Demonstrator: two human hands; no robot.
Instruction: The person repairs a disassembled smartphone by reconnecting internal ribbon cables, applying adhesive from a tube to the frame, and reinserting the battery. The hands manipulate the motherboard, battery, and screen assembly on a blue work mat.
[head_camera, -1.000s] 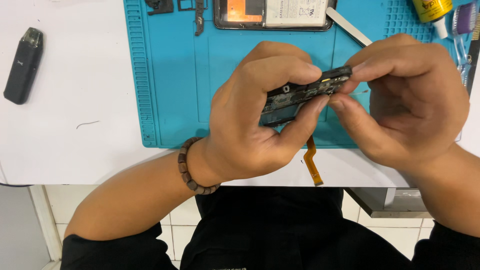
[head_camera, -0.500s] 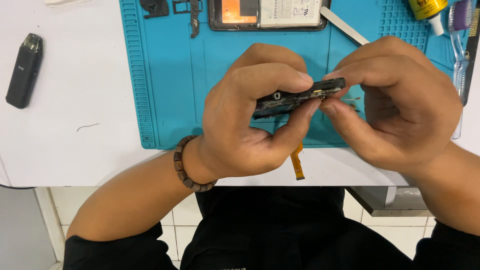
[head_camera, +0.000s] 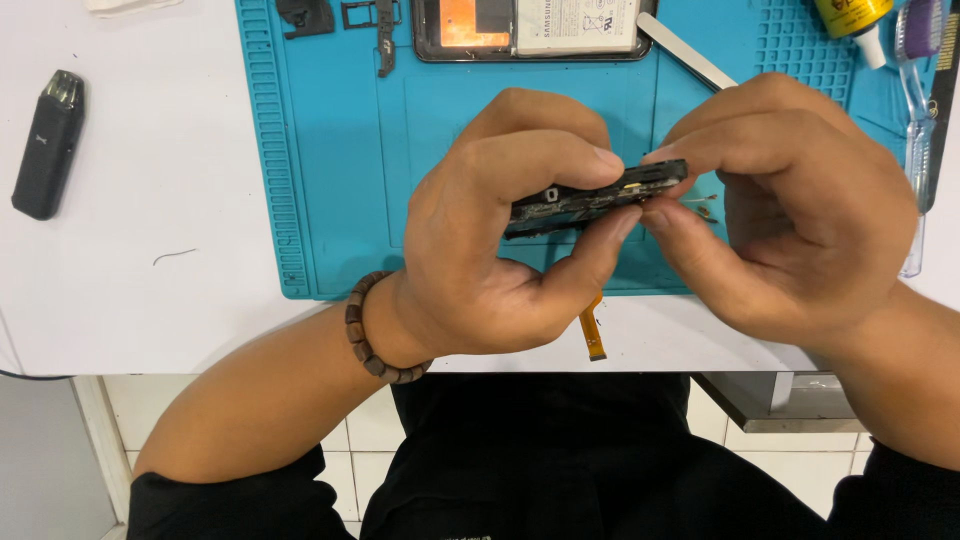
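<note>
My left hand (head_camera: 490, 235) and my right hand (head_camera: 800, 215) both pinch a narrow black phone frame part (head_camera: 590, 200), held edge-on above the blue work mat (head_camera: 330, 160). The left thumb and fingers grip its left half. The right thumb and forefinger grip its right end. An orange flex cable (head_camera: 592, 335) hangs down from below the left hand. A beaded bracelet (head_camera: 375, 335) circles my left wrist.
An opened phone with its battery (head_camera: 530, 28) lies at the mat's far edge, small black parts (head_camera: 305, 15) beside it. A flat metal pry tool (head_camera: 685, 52), a yellow glue bottle (head_camera: 855, 18) and a clear-handled brush (head_camera: 918, 60) sit at right. A black pod-shaped device (head_camera: 48, 145) rests on the white table at left.
Both hands have lowered the frame part slightly and tilted it flatter. The orange flex cable swung a little to the left. The grip stays the same.
</note>
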